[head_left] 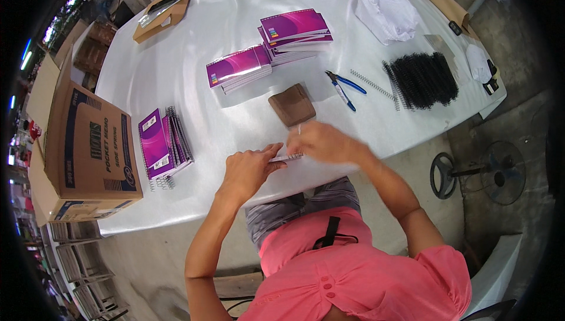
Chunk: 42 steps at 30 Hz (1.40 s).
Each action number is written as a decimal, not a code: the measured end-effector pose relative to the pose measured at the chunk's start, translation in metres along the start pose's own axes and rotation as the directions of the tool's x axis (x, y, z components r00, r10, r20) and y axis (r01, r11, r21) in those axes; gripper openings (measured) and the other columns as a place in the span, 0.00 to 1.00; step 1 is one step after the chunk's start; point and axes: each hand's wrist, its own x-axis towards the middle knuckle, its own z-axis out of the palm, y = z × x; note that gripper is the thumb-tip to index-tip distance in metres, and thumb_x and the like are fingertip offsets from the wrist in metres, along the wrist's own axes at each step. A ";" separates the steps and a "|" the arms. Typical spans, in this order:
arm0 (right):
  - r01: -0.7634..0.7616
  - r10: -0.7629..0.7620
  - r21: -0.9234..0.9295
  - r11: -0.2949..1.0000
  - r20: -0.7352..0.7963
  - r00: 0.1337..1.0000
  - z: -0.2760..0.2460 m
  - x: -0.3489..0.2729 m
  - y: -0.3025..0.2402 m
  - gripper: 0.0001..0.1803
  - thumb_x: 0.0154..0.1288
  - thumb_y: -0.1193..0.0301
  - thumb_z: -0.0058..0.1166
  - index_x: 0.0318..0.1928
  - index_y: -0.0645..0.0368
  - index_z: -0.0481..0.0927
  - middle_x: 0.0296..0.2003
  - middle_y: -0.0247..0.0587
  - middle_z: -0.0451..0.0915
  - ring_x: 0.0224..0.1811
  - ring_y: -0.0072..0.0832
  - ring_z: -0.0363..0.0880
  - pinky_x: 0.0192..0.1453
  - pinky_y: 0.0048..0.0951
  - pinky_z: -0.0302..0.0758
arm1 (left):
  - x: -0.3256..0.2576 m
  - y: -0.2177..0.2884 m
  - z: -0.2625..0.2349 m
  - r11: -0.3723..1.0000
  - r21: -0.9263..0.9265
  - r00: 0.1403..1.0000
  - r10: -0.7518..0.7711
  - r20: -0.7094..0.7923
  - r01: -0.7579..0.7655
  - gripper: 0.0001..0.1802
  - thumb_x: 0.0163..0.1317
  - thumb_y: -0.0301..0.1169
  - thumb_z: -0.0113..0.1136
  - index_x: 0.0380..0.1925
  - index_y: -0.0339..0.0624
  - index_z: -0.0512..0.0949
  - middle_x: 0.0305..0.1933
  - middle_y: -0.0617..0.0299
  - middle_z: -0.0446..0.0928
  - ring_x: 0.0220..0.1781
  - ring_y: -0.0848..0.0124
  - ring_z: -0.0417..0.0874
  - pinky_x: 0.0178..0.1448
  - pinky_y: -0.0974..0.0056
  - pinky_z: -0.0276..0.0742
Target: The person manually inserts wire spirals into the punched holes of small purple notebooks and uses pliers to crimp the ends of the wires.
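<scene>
Currently, left hand: left hand (pixel 250 169) mostly closed, thumb and fingers pinching a thin notebook (pixel 283 158).
Right hand: right hand (pixel 322 142) curled, fingertips bunched by the notebook's right end, slightly blurred; can't tell if it grips anything.
Thin notebook: edge-on between both hands, at the table's near side, coil loops showing along its right part.
Brown block: brown block (pixel 292 104) lies just beyond the hands.
Cutters: blue-handled cutters (pixel 345 88) right of the block, handles spread.
Coils: single loose coil (pixel 372 83) right of the cutters; black coil pile (pixel 426 80) farther right.
Purple stacks: middle stack (pixel 239 65) and far stack (pixel 296 26) beyond the block, touching or nearly; left stack (pixel 158 144) near the box, coils along its right side.
Box: cardboard box (pixel 97 138), flaps open, at left.
Surface: white-covered table (pixel 218 123).
Far right: white plastic bag (pixel 387 16), crumpled.
Floor right: fan (pixel 502 175).
</scene>
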 end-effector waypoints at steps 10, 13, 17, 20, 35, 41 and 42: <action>-0.134 0.099 0.070 0.989 0.364 0.926 -0.043 0.052 0.077 0.28 0.56 0.58 0.67 0.56 0.49 0.76 0.62 0.40 0.72 0.68 0.37 0.66 0.67 0.43 0.64 | 0.001 -0.030 0.007 0.983 0.149 0.940 0.145 -0.309 -0.103 0.35 0.56 0.58 0.60 0.64 0.63 0.72 0.53 0.59 0.82 0.49 0.55 0.85 0.43 0.54 0.81; -0.254 -0.179 0.731 0.633 0.457 0.871 -0.046 0.043 0.073 0.31 0.58 0.51 0.64 0.60 0.48 0.76 0.58 0.39 0.76 0.63 0.35 0.72 0.61 0.36 0.69 | 0.000 -0.020 0.007 0.998 -0.012 0.969 -0.059 -0.240 0.058 0.38 0.52 0.59 0.62 0.64 0.64 0.72 0.54 0.55 0.81 0.53 0.55 0.83 0.42 0.54 0.81; -0.352 -0.062 0.507 0.786 0.633 0.772 -0.029 0.043 0.066 0.32 0.61 0.49 0.60 0.62 0.48 0.75 0.55 0.39 0.78 0.58 0.31 0.75 0.57 0.32 0.72 | -0.003 -0.022 0.014 0.998 -0.044 0.954 -0.044 -0.295 0.033 0.40 0.50 0.58 0.66 0.65 0.63 0.71 0.53 0.50 0.81 0.51 0.56 0.85 0.40 0.55 0.81; -0.176 -0.279 0.830 0.529 0.366 0.888 -0.032 0.037 0.063 0.30 0.63 0.50 0.59 0.62 0.49 0.75 0.55 0.35 0.78 0.56 0.29 0.75 0.55 0.31 0.72 | -0.003 -0.022 0.013 0.980 -0.169 0.969 -0.141 -0.201 0.107 0.41 0.52 0.58 0.65 0.67 0.63 0.68 0.54 0.57 0.82 0.57 0.56 0.81 0.42 0.54 0.83; -0.169 -0.235 0.745 0.646 0.405 0.884 -0.036 0.044 0.045 0.30 0.64 0.49 0.58 0.63 0.47 0.76 0.56 0.39 0.78 0.57 0.32 0.75 0.55 0.33 0.74 | 0.003 -0.022 -0.002 0.985 -0.071 0.986 -0.162 -0.027 0.160 0.44 0.51 0.57 0.67 0.68 0.62 0.67 0.29 0.53 0.83 0.28 0.56 0.84 0.33 0.54 0.78; -0.261 -0.079 0.540 0.800 0.527 0.846 -0.044 0.046 0.055 0.31 0.62 0.51 0.58 0.63 0.50 0.76 0.58 0.36 0.78 0.57 0.31 0.75 0.55 0.31 0.73 | 0.005 -0.025 0.004 0.986 -0.157 0.981 -0.080 -0.178 0.052 0.42 0.51 0.58 0.66 0.67 0.62 0.69 0.32 0.53 0.84 0.33 0.56 0.85 0.36 0.54 0.79; -0.259 -0.081 0.537 0.803 0.529 0.844 -0.047 0.047 0.055 0.31 0.62 0.51 0.58 0.63 0.50 0.76 0.58 0.36 0.78 0.57 0.31 0.75 0.55 0.31 0.73 | 0.005 -0.027 0.010 0.991 -0.135 0.971 -0.041 -0.235 0.009 0.40 0.52 0.57 0.66 0.66 0.62 0.70 0.37 0.53 0.84 0.37 0.56 0.86 0.38 0.54 0.79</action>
